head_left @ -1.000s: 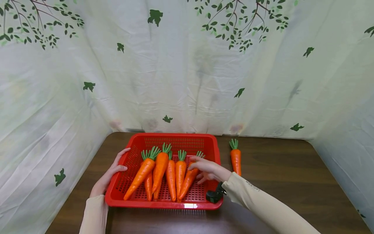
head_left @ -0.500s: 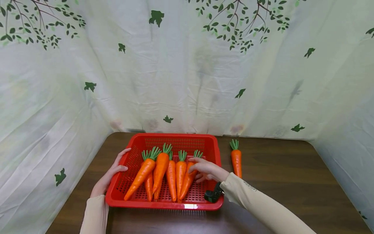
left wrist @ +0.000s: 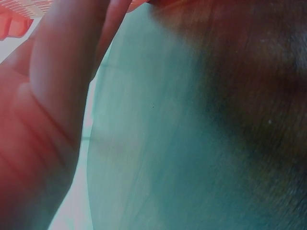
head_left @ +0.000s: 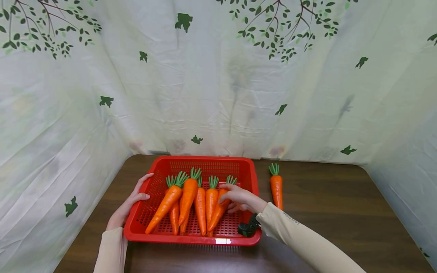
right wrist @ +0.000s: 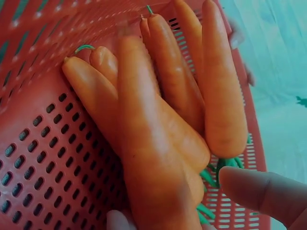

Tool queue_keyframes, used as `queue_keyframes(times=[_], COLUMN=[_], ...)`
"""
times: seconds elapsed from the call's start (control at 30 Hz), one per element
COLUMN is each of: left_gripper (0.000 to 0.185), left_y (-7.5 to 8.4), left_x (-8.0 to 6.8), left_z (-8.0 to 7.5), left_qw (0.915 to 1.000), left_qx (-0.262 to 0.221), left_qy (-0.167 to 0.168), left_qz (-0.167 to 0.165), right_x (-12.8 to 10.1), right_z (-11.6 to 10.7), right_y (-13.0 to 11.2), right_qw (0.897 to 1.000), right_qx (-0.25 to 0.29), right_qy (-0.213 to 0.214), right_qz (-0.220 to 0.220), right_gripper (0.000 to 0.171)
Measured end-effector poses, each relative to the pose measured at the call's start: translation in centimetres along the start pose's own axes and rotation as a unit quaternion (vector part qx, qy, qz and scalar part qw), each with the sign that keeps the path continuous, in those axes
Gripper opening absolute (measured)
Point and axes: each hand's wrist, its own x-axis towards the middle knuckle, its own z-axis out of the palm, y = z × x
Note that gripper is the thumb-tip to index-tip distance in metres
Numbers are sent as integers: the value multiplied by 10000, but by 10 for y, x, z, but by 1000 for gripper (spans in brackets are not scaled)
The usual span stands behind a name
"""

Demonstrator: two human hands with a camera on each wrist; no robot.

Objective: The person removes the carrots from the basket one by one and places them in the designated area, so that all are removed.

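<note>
A red plastic basket (head_left: 191, 239) holds several orange carrots with green tops. At its left side my left hand (head_left: 127, 206) grips the rim, thumb and fingers over the edge. My right hand (head_left: 241, 198) is inside the basket, over the rightmost carrot (head_left: 217, 217). In the right wrist view that carrot (right wrist: 151, 143) is large and close, held between the thumb at the bottom edge and the fingers, while one finger (right wrist: 264, 191) stretches out to the side. The left wrist view shows mostly the left hand (left wrist: 53, 105), with a little of the basket at the top.
Another carrot (head_left: 277, 189) lies on the dark wooden table (head_left: 327, 201), right of the basket, partly behind the right sleeve. A black wrist camera (head_left: 248, 226) hangs over the basket's front right corner. A pale leaf-print cloth (head_left: 218, 94) stands around the table.
My right hand has shifted slightly left, and the rightmost carrot's green top has moved left with it. The left hand keeps its grip on the rim.
</note>
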Motion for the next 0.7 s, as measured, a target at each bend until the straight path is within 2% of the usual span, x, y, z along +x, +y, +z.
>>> queue_keyframes(times=[0.27, 0.5, 0.6, 0.7], left_gripper=[67, 68, 68, 70], left_y=[2, 0, -3, -7], left_x=[0, 2, 8, 14], left_z=[1, -1, -4, -7], left_qw=[10000, 9999, 9971, 9887], left_qx=[21, 135, 320, 427], left_qy=[-17, -35, -170, -359], left_qz=[-11, 51, 677, 1392], right_x=[-7, -19, -23, -27], right_z=[-5, -14, -17, -19], right_y=[-6, -11, -12, -12], right_qw=[9997, 9976, 9962, 9953], right_qx=[129, 226, 316, 333], right_qy=[-99, -422, -538, -586], right_qz=[-198, -508, -614, -694], right_gripper=[66, 63, 63, 63])
